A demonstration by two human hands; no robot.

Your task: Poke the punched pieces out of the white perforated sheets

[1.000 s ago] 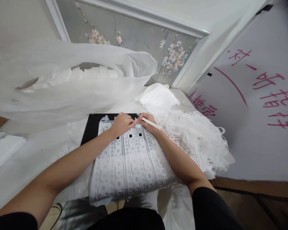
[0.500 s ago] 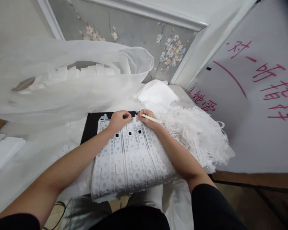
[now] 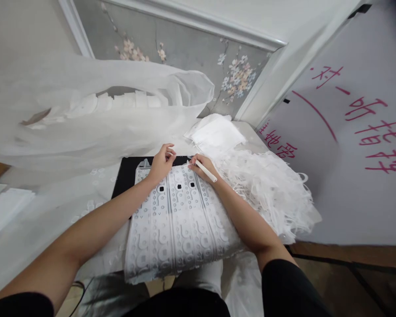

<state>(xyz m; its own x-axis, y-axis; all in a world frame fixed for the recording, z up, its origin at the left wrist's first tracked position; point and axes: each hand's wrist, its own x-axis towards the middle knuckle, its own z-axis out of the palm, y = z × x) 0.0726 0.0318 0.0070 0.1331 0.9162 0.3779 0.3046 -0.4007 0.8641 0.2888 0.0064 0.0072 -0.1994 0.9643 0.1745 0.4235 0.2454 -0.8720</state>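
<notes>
A pale sheet (image 3: 187,233) printed with grey rings, curves and small black squares lies over a black board (image 3: 124,174) and bends down over the front edge towards my lap. At its far edge, my right hand (image 3: 203,167) is closed round a slim white pen-like tool (image 3: 206,171), whose rear end points back at my forearm. What its tip touches is too small to make out. My left hand (image 3: 162,164) is at the same edge, a short way to the left, with its fingers raised and apart and nothing visible in them.
A heap of thin white strips (image 3: 267,193) spreads to the right, with white sheets (image 3: 218,134) behind. A large translucent bag (image 3: 112,123) of white pieces lies back left. Small clear bits (image 3: 94,204) dot the covered table. A whiteboard (image 3: 343,189) stands at right.
My left hand has lifted slightly and moved back left from the sheet's edge, its fingers parting. The white tool has tilted, its rear end swinging down in my right hand.
</notes>
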